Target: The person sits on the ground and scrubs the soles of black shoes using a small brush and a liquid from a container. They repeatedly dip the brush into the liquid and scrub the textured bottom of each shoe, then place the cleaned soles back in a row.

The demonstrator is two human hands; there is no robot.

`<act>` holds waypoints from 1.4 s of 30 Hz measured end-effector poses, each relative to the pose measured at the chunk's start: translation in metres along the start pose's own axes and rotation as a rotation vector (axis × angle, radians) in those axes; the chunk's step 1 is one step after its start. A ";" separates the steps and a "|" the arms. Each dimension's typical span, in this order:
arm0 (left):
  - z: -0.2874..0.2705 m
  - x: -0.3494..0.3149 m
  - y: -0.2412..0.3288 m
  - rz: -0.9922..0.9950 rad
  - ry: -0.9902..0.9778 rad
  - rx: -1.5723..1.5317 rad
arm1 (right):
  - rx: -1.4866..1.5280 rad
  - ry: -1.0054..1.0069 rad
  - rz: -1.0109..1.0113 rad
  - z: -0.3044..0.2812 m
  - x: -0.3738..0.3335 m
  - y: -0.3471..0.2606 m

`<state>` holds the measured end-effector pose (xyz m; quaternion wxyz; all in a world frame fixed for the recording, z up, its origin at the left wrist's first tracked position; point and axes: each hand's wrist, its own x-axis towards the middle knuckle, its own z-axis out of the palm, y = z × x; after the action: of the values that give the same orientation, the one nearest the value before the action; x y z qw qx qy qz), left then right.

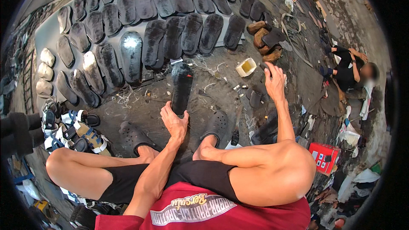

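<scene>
My left hand (174,123) is closed round the near end of a long, glossy black shoe sole (182,84), which lies on the ground between my feet and the rows of soles. A small red mark shows on its surface. My right hand (275,83) is raised to the right, fingers curled, with a small dark thing at the fingertips that I cannot make out. Just left of those fingers stands a pale, square-sided tub (246,67) with something yellowish inside. Several black soles (196,34) lie in rows on a light sheet.
Brown shoe lasts (260,40) are heaped beyond my right hand. Strapped sandals (81,130) pile up at left; pale lasts (44,71) sit above them. A dark-handled tool (235,134) lies by my right clog (214,125). A red box (324,157) and another person (351,66) are at right.
</scene>
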<state>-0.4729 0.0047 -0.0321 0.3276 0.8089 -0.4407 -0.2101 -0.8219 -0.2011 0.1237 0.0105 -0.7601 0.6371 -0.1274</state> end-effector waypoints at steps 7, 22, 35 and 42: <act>-0.001 -0.001 0.022 -0.026 0.027 -0.236 | -0.105 -0.003 0.008 0.055 -0.024 0.021; 0.004 -0.004 0.004 0.268 0.153 -0.310 | 0.805 -0.498 0.039 0.088 -0.038 -0.202; 0.007 -0.006 -0.008 0.313 0.093 -0.300 | 0.659 -0.457 -0.470 0.126 -0.028 -0.251; 0.008 -0.005 -0.010 0.255 0.104 -0.327 | 0.526 -0.466 -0.426 0.131 -0.033 -0.246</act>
<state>-0.4747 0.0101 -0.0440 0.5007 0.6924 -0.4820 -0.1938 -0.5623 -0.1414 0.0353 0.3216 -0.8551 0.3916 -0.1097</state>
